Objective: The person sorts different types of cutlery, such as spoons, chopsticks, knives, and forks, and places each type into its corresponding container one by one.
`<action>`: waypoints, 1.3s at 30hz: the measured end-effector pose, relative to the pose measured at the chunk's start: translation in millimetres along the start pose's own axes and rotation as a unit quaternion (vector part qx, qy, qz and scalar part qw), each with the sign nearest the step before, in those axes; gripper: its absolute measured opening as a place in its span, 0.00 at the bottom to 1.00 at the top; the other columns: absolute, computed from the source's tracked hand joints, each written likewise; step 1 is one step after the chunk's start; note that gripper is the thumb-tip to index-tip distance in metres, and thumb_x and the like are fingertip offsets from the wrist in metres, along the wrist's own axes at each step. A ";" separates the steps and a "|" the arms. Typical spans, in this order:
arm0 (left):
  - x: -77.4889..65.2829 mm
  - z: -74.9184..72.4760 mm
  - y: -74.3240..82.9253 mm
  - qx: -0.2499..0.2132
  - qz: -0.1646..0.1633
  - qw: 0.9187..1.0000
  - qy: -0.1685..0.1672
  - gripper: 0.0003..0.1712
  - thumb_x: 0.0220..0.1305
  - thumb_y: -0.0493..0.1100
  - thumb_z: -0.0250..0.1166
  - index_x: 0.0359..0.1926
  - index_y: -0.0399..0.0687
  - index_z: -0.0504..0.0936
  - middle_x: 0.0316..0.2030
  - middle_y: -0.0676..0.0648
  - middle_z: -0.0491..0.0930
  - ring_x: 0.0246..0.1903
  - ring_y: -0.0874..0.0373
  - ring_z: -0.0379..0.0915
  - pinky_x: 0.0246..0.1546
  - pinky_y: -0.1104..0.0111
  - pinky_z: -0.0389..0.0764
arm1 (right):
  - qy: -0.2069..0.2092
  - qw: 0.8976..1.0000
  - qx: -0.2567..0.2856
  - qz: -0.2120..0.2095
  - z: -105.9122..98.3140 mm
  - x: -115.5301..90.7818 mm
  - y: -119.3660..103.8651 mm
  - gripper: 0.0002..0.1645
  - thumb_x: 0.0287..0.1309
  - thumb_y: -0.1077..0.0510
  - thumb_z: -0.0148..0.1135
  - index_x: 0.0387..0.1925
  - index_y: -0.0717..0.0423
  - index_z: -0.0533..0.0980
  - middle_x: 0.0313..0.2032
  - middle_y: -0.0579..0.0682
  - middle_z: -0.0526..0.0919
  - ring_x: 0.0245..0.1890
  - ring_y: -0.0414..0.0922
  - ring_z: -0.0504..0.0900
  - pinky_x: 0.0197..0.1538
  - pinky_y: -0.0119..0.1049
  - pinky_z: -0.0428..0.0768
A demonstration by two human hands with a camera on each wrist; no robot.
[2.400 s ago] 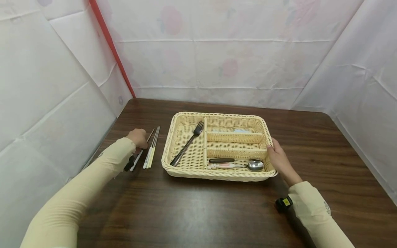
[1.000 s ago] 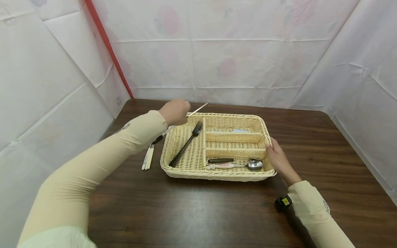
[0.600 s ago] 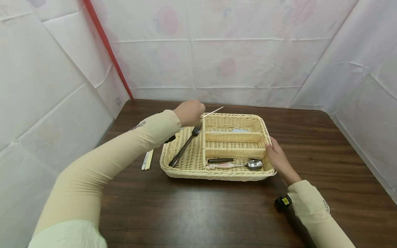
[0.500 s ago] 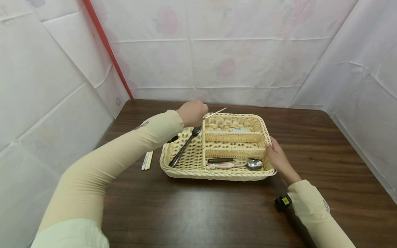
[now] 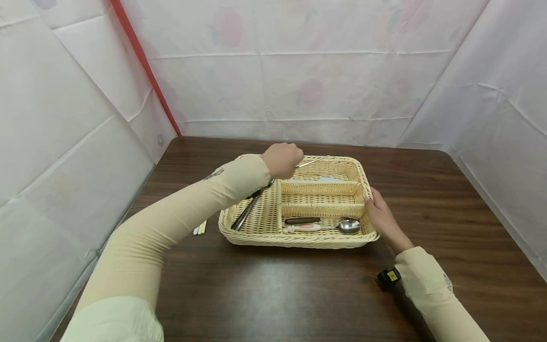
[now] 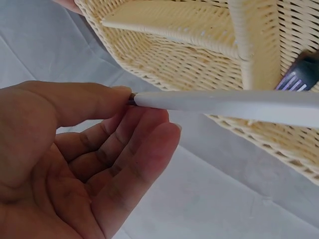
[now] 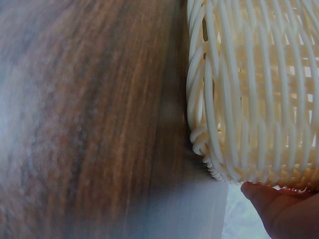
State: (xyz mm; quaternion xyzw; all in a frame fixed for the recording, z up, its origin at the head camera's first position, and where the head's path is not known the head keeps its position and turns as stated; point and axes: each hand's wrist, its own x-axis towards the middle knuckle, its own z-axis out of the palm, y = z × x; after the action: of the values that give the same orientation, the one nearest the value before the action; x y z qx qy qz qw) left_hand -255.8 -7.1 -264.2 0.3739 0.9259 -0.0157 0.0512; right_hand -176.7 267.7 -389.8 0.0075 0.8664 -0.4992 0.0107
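Note:
My left hand (image 5: 283,160) is over the back of the wicker basket (image 5: 299,243). Its thumb and fingertips pinch a chopstick (image 6: 224,105) with a white handle, seen close in the left wrist view; the metal end points right, over the back compartment. On the basket's right side, my right hand (image 5: 384,221) grips the rim, thumb on top. Dark metal forks (image 5: 245,216) lie slanted in the large left compartment, partly hidden by the left wrist. The front right compartment holds a spoon (image 5: 348,226) with a pale decorated handle and a dark-handled utensil (image 5: 302,220).
More chopsticks lie on the brown table (image 5: 265,294) left of the basket; only their pale handle ends (image 5: 201,229) show below my left sleeve. A light blue object (image 5: 329,179) is in the back right compartment. White sheeting (image 5: 273,85) stands behind the table.
My left hand took the chopstick from the table at left, carried it right over the basket, and has since lowered slightly toward the back compartment. The right hand keeps its grip on the rim.

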 end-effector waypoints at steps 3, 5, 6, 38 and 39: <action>6.8 4.7 1.9 0.003 0.009 1.000 0.004 0.07 0.62 0.29 0.54 0.35 0.41 0.77 0.31 0.45 0.76 0.26 0.57 0.63 0.31 0.64 0.70 | -0.001 1.000 0.005 0.002 0.5 -0.5 -0.9 0.30 0.73 0.58 0.31 0.71 0.66 0.45 0.66 0.70 0.57 0.66 0.60 0.56 0.65 0.55 0.55; 11.0 7.0 3.9 0.005 0.013 1.000 0.005 0.06 0.61 0.29 0.55 0.35 0.41 0.77 0.30 0.46 0.75 0.26 0.57 0.62 0.30 0.65 0.69 | -0.004 1.000 0.009 0.003 1.0 -1.0 -1.9 0.30 0.74 0.58 0.31 0.72 0.65 0.45 0.66 0.70 0.56 0.66 0.60 0.56 0.65 0.55 0.55; 13.0 7.7 5.1 0.002 0.015 1.000 0.004 0.06 0.61 0.29 0.55 0.34 0.42 0.76 0.29 0.47 0.74 0.25 0.57 0.62 0.29 0.65 0.68 | -0.005 1.000 0.011 0.004 1.2 -1.3 -2.2 0.30 0.74 0.58 0.31 0.72 0.65 0.44 0.66 0.70 0.56 0.66 0.60 0.56 0.65 0.55 0.55; 54.5 33.5 45.3 0.012 0.053 0.997 -0.054 0.10 0.66 0.30 0.51 0.29 0.48 0.69 0.26 0.52 0.65 0.26 0.59 0.56 0.30 0.68 0.63 | 0.004 1.000 0.029 -0.001 9.2 -8.1 -7.1 0.30 0.73 0.60 0.32 0.71 0.67 0.45 0.65 0.72 0.58 0.64 0.61 0.58 0.65 0.55 0.55; 55.1 34.4 46.4 0.009 0.052 0.997 -0.058 0.11 0.66 0.30 0.51 0.29 0.48 0.69 0.25 0.51 0.64 0.26 0.59 0.56 0.29 0.68 0.62 | 0.004 1.000 0.028 -0.001 9.3 -8.3 -7.2 0.30 0.73 0.60 0.32 0.71 0.67 0.45 0.65 0.72 0.57 0.65 0.60 0.57 0.65 0.55 0.55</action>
State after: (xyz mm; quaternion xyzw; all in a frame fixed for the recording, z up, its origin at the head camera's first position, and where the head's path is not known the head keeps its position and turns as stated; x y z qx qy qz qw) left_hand -260.1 62.0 -303.9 0.4208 0.9003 -0.0430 0.1025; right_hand -168.5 256.1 -388.0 0.0088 0.8520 -0.5234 0.0064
